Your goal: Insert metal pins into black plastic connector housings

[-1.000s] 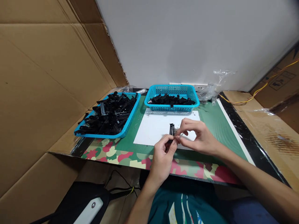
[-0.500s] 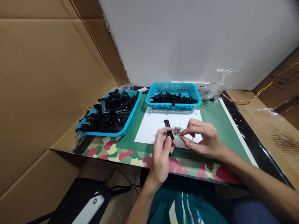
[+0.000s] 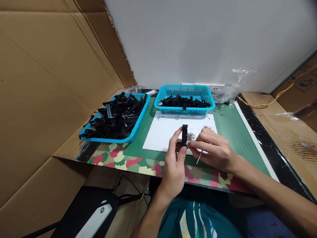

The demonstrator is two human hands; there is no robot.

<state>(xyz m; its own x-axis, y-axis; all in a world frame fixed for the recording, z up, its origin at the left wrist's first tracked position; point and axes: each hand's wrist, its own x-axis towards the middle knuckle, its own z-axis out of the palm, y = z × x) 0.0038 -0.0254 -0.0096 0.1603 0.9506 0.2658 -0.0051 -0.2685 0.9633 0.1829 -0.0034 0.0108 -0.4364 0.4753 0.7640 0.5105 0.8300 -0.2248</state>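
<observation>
Left fingers (image 3: 182, 155) grip a black part (image 3: 184, 135), right fingers (image 3: 209, 147) a rod (image 3: 199, 157), metal bits (image 3: 191, 137) and basket (image 3: 195, 108) beyond.

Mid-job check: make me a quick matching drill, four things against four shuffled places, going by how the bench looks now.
Things
1. black part
2. thin rod
3. white sheet
4. pile of small metal pieces

Places
A. flat on the green mat
B. held in the left hand
C. on the paper, just right of the black part in view
D. held in the right hand

Pairs: 1-B, 2-D, 3-A, 4-C.
</observation>
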